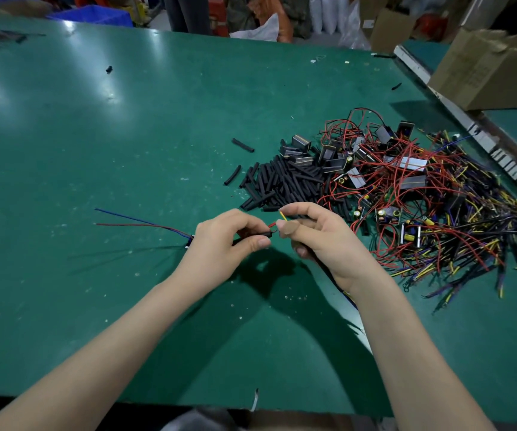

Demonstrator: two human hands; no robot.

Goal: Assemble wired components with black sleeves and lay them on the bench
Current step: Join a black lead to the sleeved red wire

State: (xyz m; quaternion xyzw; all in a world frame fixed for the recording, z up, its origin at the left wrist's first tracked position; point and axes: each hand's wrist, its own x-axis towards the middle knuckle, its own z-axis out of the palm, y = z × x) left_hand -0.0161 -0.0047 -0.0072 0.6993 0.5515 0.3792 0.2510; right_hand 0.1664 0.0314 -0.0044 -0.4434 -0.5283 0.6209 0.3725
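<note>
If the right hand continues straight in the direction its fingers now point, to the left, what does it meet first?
Most likely the left hand, which faces it and grips a black sleeve. The right hand pinches thin wires at that sleeve's end. Depth is unclear, but the fingertips look nearly touching.

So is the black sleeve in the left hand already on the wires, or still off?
On, partly: the black sleeve, pinched by the left hand, has a red wire emerging from its end toward the right hand. How far in, cannot tell.

Black sleeve pinched over mid-bench, red wire poking from its right end; red and blue wires trailing left over the bench. Loose black sleeves heaped toward the right edge, touching a tangle of wired parts.
</note>
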